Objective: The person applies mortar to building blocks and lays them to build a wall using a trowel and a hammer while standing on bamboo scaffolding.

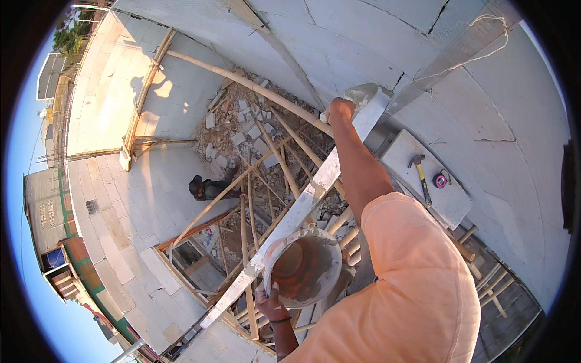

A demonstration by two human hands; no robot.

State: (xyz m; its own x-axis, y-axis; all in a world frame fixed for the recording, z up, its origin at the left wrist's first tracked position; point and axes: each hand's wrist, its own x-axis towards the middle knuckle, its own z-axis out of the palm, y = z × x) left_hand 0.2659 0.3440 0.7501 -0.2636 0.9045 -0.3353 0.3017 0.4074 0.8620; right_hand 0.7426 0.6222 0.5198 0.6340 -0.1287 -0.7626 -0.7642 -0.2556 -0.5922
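My right hand (pixel 342 110) is closed around the handle of a trowel (pixel 363 95). Its broad blade, coated in grey mortar, lies over the upper end of a long narrow white ledge (pixel 284 227), close to the block wall. Lower down, my left hand (pixel 272 302) grips the near left side of a round bucket (pixel 330 269). The bucket is tilted so I look into it; its inner wall is smeared with mortar and the bottom looks reddish brown. It sits against the ledge, but what bears its weight is hidden.
A hammer (pixel 420 179) and a pink tape measure (pixel 440 179) lie on a pale block (pixel 399 151) to my right. Bamboo poles (pixel 260 91) cross below over rubble (pixel 242 130). Another person (pixel 209 189) in a dark hat is far below. Block walls (pixel 484 109) surround the drop.
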